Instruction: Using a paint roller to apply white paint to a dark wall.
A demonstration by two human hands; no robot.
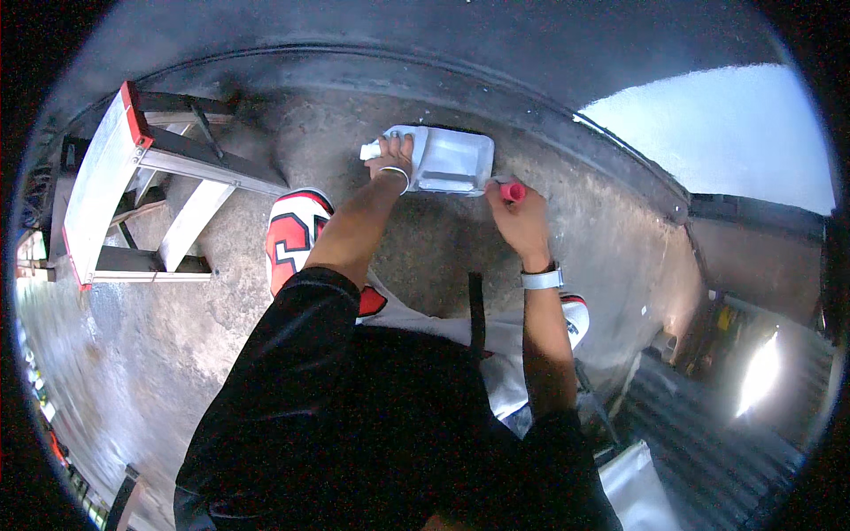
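Observation:
A translucent white plastic jug (456, 157) lies on its side on the concrete floor, its neck pointing left. My left hand (394, 156) grips it near the neck, fingers curled over the upper surface. At the jug's lower right corner, my right hand (521, 214) is closed on a pinkish-red tool (513, 192) with a round, hollow-looking end. The rest of that tool is hidden in my fingers, so its kind does not show. A recessed handle area runs along the jug's near side.
An aluminium stepladder (168, 159) with red edging stands at the left. My red-and-white shoe (297, 234) is between it and my left forearm. A dark wall (425, 53) rises beyond the jug. Corrugated metal sheeting (708, 434) lies at the lower right.

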